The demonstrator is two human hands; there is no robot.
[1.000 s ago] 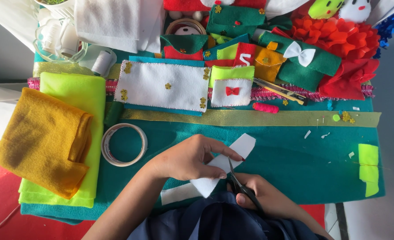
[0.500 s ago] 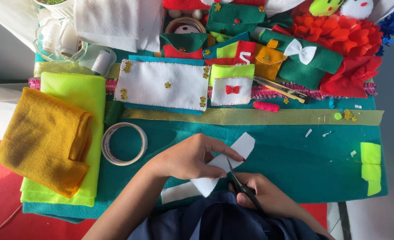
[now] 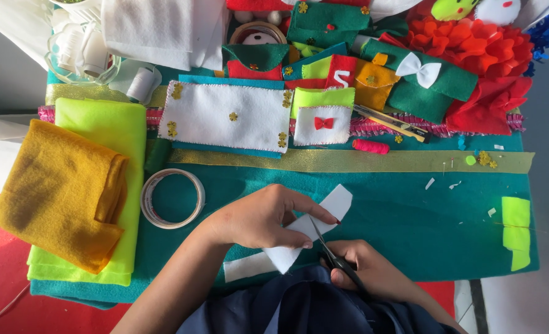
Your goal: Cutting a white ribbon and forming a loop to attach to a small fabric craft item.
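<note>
My left hand pinches a white felt piece near the front of the teal felt sheet. My right hand grips black-handled scissors, whose blades are in the white felt just below my left fingertips. A longer white strip trails toward my lap under my left wrist.
A tape roll lies left of my hands. Folded yellow felt rests on lime felt. Finished felt pouches, a pink thread spool, a gold ribbon, a red flower and a lime scrap surround the sheet.
Hardly anything differs; both hands stay on the white felt and the scissors at the same spot.
</note>
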